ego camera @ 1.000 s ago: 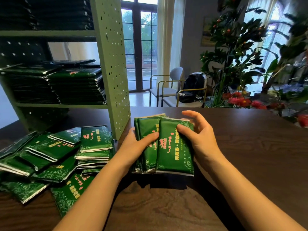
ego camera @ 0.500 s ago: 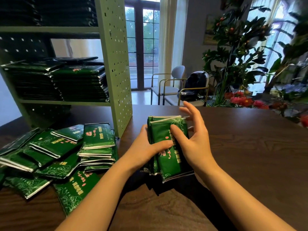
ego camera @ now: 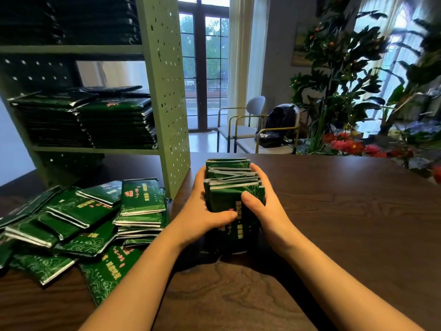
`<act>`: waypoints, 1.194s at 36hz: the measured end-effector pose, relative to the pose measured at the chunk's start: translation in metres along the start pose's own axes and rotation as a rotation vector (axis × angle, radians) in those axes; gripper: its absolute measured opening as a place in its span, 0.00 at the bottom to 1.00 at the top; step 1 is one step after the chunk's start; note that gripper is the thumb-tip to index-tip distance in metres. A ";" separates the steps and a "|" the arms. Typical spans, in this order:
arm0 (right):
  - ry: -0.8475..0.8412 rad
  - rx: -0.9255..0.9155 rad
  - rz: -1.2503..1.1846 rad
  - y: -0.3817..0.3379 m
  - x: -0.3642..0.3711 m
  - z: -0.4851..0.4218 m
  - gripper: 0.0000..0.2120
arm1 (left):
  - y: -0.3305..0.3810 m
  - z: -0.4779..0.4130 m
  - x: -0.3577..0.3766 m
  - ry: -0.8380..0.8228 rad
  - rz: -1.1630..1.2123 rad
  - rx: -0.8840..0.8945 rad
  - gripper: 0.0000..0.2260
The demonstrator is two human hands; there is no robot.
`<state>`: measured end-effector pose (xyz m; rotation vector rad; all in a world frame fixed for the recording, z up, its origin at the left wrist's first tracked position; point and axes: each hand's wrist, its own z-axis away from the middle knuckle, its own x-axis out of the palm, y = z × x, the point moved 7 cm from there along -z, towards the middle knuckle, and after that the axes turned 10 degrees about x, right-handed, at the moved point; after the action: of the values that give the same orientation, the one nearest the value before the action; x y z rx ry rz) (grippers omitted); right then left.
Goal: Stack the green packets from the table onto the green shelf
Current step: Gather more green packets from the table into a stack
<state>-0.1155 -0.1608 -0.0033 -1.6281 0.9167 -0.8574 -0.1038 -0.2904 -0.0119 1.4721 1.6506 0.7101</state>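
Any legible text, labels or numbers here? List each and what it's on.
No text is legible.
Held bundle: pink and yellow print, too blurred to read.
Loose packets on the table: same print, blurred.
Stacked packets on the green shelf: red mark, unreadable.
Backpack: white marking, too small.

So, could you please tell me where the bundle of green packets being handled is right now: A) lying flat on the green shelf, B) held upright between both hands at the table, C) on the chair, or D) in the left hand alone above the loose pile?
B: the bundle of green packets stands upright, with the left hand and the right hand gripping its sides.
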 end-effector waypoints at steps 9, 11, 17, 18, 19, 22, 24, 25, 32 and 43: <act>0.059 0.014 -0.085 0.007 0.004 -0.004 0.53 | -0.003 0.003 0.016 0.082 0.154 0.023 0.43; 0.075 0.017 -0.114 0.009 0.004 -0.005 0.50 | -0.003 0.004 0.020 0.084 0.191 0.022 0.40; 0.105 0.022 -0.220 0.015 0.002 -0.006 0.34 | -0.005 0.007 0.024 0.113 0.220 0.003 0.35; 0.105 0.029 -0.238 0.016 0.003 -0.006 0.33 | -0.007 0.007 0.024 0.120 0.218 -0.001 0.35; 0.107 0.037 -0.246 0.017 0.003 -0.006 0.32 | -0.008 0.007 0.023 0.125 0.215 -0.004 0.35; 0.152 0.041 -0.228 0.018 0.001 -0.007 0.25 | -0.011 0.006 0.022 0.132 0.201 -0.018 0.34; 0.181 0.031 -0.217 0.017 -0.001 -0.008 0.23 | -0.011 0.005 0.022 0.131 0.184 -0.016 0.32; 0.193 0.016 -0.200 0.016 -0.002 -0.007 0.23 | -0.011 0.005 0.022 0.129 0.175 -0.014 0.32; 0.262 -0.107 -0.100 0.007 -0.009 -0.003 0.26 | -0.006 0.007 0.026 0.126 0.160 0.002 0.31; 0.316 -0.029 -0.049 0.016 -0.010 -0.003 0.28 | -0.011 0.008 0.028 0.091 0.198 -0.044 0.33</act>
<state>-0.1246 -0.1563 -0.0194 -1.5712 1.1141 -1.1623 -0.1029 -0.2652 -0.0312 1.6067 1.5596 0.9282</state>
